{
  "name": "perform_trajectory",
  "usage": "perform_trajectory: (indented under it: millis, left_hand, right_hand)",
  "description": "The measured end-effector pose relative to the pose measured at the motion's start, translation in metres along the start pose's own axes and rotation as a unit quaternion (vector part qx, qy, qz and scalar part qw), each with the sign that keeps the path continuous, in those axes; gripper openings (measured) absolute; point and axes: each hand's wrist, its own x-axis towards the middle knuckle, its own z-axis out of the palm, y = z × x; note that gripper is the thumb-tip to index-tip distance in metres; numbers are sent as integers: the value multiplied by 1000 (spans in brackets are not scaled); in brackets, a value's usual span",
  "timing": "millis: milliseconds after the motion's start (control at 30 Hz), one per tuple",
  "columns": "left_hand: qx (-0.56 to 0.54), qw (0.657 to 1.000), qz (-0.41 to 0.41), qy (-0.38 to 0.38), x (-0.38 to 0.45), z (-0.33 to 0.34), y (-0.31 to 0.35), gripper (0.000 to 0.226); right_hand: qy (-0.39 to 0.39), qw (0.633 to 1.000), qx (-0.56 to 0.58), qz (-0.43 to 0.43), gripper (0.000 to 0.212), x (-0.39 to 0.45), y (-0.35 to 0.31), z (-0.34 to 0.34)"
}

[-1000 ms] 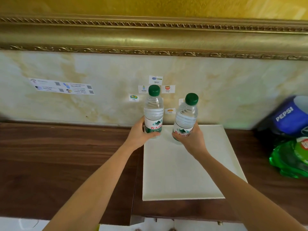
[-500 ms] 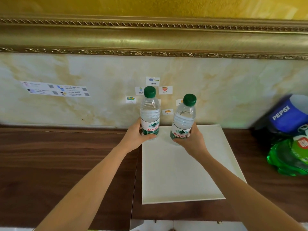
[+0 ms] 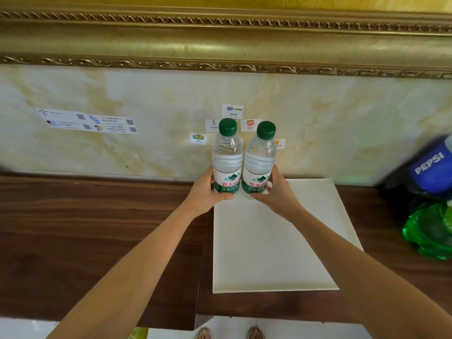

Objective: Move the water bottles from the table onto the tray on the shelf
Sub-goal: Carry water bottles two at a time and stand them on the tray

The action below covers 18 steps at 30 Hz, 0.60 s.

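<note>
Two bottles side by side | your left hand (image 3: pixel 204 192) grips left bottle (image 3: pixel 227 159), right hand (image 3: pixel 277 192) grips right bottle (image 3: pixel 259 162) | seemingly touching tray (image 3: pixel 274 241) back edge | risk: bottles knock together, tip on release

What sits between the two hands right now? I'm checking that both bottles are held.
In the head view, two upright water bottles stand side by side between the left hand and right hand, over the tray's far edge.

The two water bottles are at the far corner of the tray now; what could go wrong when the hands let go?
The left bottle stands near the tray's left edge; set half off, it may tip. The right bottle leans slightly toward it, so releasing the right hand or left hand unevenly could knock both over.
</note>
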Motion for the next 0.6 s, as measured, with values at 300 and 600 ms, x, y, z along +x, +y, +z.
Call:
perform_trajectory:
  millis: [300, 600]
  left_hand:
    - [-4, 1000, -2, 3, -2, 1, 3, 69]
    - [29, 999, -31, -28, -3, -4, 9, 73]
  right_hand:
    - [25, 1000, 0, -9, 78, -4, -1, 11]
    - [59, 997, -27, 48, 66, -9, 1, 12]
